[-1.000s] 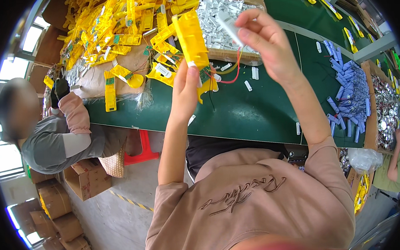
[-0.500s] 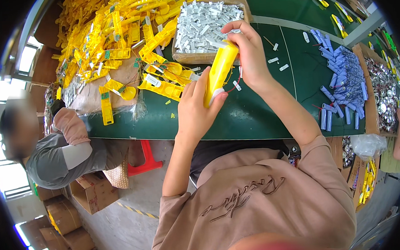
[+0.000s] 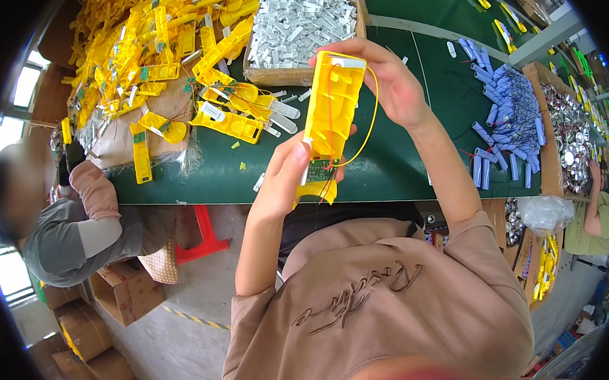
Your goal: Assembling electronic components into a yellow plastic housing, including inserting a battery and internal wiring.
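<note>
A yellow plastic casing half [image 3: 333,107] is held up over the green table, its hollow inner side turned toward me. Inside it sit a green circuit board [image 3: 319,169] near the lower end and a white piece [image 3: 347,62] at the top end. A yellow wire [image 3: 375,98] loops out on the right, and a red wire runs along the inside. My left hand [image 3: 285,175] grips the lower end, thumb over its left edge. Behind the upper right edge, my right hand [image 3: 396,84] is closed on the top end; some of its fingers are hidden by the casing.
Beyond the casing stands a cardboard box of small white plastic parts [image 3: 301,27]. Yellow casings with boards and wires [image 3: 156,67] are heaped at left. Blue cylindrical cells [image 3: 501,107] lie at right beside a box of shiny metal parts [image 3: 570,137]. A co-worker [image 3: 74,213] sits at left.
The yellow casing has been turned over, from its smooth outer side to its hollow inner side with board and wires. Both hands still hold it, and the view has shifted slightly.
</note>
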